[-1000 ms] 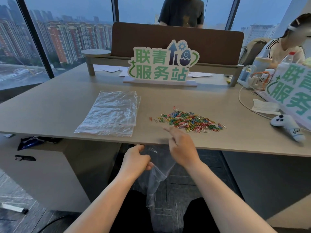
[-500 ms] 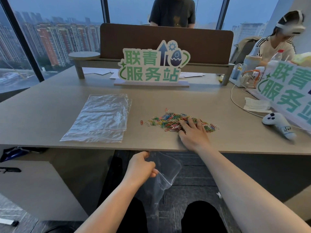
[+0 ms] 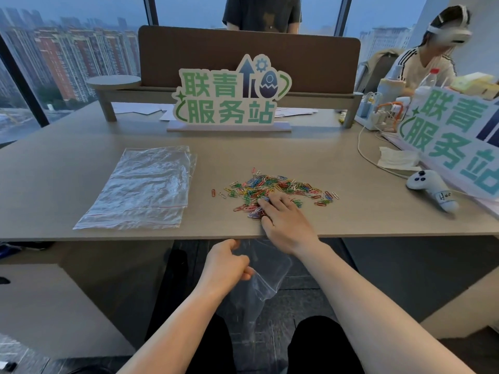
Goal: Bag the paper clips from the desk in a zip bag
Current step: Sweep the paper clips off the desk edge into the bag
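Right hand: my right hand (image 3: 283, 222) reaches forward over the near edge of the table (image 3: 67, 168), palm down, fingers curled into the near side of the paper clips (image 3: 272, 188).
Right grip: clenched on a few clips under my fingertips (image 3: 266, 200); how many I cannot tell.
Left hand: my left hand (image 3: 225, 264) hangs below the table edge, in front of my lap, knuckles up.
Left grip: thumb and curled fingers pinch the top edge of the zip bag (image 3: 266, 279), holding it just under the table edge.
Zip bag: clear, thin plastic, crumpled, hanging down between my knees; its mouth sits beneath my right wrist.
Paper clips: a loose, flat scatter of mixed colours — red, green, blue, yellow, white — on the table right of centre, with a few strays off its left end.
Spare bags: a flat stack of clear zip bags (image 3: 140, 190) with red seal lines lies on the table well left of the clips.
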The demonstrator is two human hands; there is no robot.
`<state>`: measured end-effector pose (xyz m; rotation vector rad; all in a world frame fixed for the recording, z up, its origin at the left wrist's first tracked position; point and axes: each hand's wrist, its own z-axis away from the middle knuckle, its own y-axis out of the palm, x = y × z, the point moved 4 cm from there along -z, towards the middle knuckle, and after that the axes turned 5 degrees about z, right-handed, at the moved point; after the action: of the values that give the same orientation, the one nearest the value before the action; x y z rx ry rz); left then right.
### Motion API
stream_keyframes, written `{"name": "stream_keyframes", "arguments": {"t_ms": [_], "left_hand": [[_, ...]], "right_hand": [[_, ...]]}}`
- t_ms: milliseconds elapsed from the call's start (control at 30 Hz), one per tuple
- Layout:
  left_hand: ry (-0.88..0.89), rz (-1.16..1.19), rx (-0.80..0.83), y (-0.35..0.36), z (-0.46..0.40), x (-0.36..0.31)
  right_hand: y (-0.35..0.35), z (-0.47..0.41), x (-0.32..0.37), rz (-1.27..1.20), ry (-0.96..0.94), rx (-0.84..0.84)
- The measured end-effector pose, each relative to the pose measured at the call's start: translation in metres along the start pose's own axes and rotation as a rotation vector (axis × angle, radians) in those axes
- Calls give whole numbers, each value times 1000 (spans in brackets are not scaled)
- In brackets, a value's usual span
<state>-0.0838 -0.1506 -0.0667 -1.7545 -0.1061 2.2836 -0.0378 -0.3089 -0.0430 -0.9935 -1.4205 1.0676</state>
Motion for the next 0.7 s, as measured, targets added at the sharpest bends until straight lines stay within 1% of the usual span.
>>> {"name": "stream_keyframes", "arguments": {"t_ms": [133, 233, 300, 400, 500, 700], "left_hand": [[4, -5, 16, 5, 0, -1], [4, 0, 22, 7, 1, -1], [-2, 14, 16, 7, 0, 0], [-6, 20, 13, 8, -3, 2], [2, 14, 14, 10, -4, 2], [5, 5, -4, 14, -8, 3]], "right_hand": [[2, 8, 11, -44, -36, 7], [-12, 14, 4, -124, -5, -93], [-20, 17, -12, -110, 61, -133], [-21, 20, -30, -52, 112, -67], [-14, 20, -28, 7, 61, -11], [-7, 28, -17, 32, 21, -48]]}}
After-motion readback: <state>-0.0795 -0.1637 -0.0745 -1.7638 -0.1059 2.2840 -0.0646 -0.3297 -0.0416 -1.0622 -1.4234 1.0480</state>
